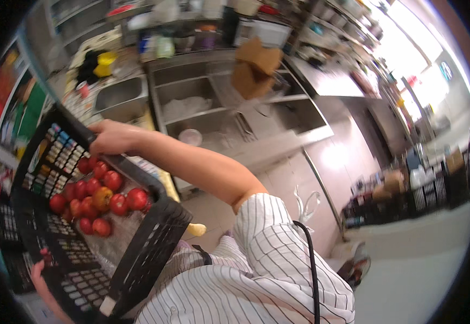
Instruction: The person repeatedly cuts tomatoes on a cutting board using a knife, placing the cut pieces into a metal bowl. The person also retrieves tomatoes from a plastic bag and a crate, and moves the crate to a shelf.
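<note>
A black plastic crate (150,243) with slatted, perforated walls is held up and tilted at my left side. Inside it lie several round red fruits (113,180), one of them more orange-yellow, over what looks like a clear plastic sheet (117,233). My right hand (115,137) reaches across my body and grips the far rim of the crate. At the lower left, my left hand (40,279) holds the crate's opposite end. Most of this hand is cut off or hidden by the crate.
A stainless steel multi-compartment counter (222,121) stands in front, with an open cardboard box (257,73) on it. To its left is a small sink (120,95). Black crates with goods (413,198) stand at the right. A glass-fronted cabinet (16,97) borders the left.
</note>
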Demonstrator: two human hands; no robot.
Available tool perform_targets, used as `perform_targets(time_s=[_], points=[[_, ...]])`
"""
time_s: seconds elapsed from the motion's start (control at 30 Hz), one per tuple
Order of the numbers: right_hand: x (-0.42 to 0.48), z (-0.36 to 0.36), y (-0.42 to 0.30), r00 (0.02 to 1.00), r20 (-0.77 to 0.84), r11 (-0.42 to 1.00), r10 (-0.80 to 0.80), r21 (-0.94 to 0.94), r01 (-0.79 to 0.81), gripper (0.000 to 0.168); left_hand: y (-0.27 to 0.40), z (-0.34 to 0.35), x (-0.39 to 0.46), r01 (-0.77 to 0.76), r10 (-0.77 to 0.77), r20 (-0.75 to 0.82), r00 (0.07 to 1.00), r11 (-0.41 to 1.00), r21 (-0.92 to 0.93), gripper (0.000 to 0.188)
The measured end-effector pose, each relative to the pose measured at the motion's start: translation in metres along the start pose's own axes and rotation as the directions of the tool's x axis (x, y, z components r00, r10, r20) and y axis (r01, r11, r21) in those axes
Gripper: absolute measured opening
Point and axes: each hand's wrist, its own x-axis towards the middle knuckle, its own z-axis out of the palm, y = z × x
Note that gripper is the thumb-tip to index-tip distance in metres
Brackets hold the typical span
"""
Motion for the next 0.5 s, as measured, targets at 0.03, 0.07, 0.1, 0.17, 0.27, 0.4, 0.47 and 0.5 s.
perform_targets(time_s=[0.03, 0.07, 0.1, 0.17, 0.27, 0.4, 0.47, 0.5], points=[[-0.025, -0.008, -0.007, 0.998, -0.032, 0.997, 0.057, 0.056, -0.055, 0.04, 0.01, 0.005, -0.016, -0.022, 0.022, 0.013, 1.0, 0.999, 0.024, 0.015], [-0.06, -0.018, -0.014, 0.999, -0.034, 0.979, 0.04, 0.201, -0.033, 0.039, 0.019, 0.021, -0.023, -0.037, 0.034, 0.053, 0.998, 0.998, 0.054, 0.015], [-0.093, -0.029, -0.018, 0.997, -0.079, 0.981, 0.009, 0.195, 0.007, 0.039, 0.032, 0.038, -0.034, -0.065, 0.058, 0.086, 0.995, 0.995, 0.074, 0.015], [-0.139, -0.07, -0.03, 0.984, -0.173, 0.983, -0.05, 0.164, 0.079, 0.039, 0.06, 0.086, -0.045, -0.106, 0.087, 0.172, 0.981, 0.989, 0.101, 0.015], [-0.226, -0.125, -0.068, 0.922, -0.341, 0.967, -0.182, 0.109, 0.231, 0.042, 0.099, 0.16, -0.084, -0.183, 0.149, 0.317, 0.937, 0.98, 0.08, 0.016], [-0.419, -0.127, -0.057, 0.771, -0.561, 0.935, -0.301, -0.014, 0.355, 0.036, 0.095, 0.241, -0.225, -0.21, 0.134, 0.511, 0.849, 0.973, 0.094, 0.017], [-0.495, -0.164, -0.057, 0.73, -0.631, 0.942, -0.263, -0.006, 0.335, 0.038, 0.107, 0.317, -0.26, -0.227, 0.115, 0.638, 0.762, 0.969, 0.096, 0.018], [-0.531, -0.178, -0.056, 0.715, -0.656, 0.944, -0.243, 0.01, 0.33, 0.039, 0.111, 0.351, -0.277, -0.231, 0.096, 0.685, 0.722, 0.967, 0.108, 0.018]])
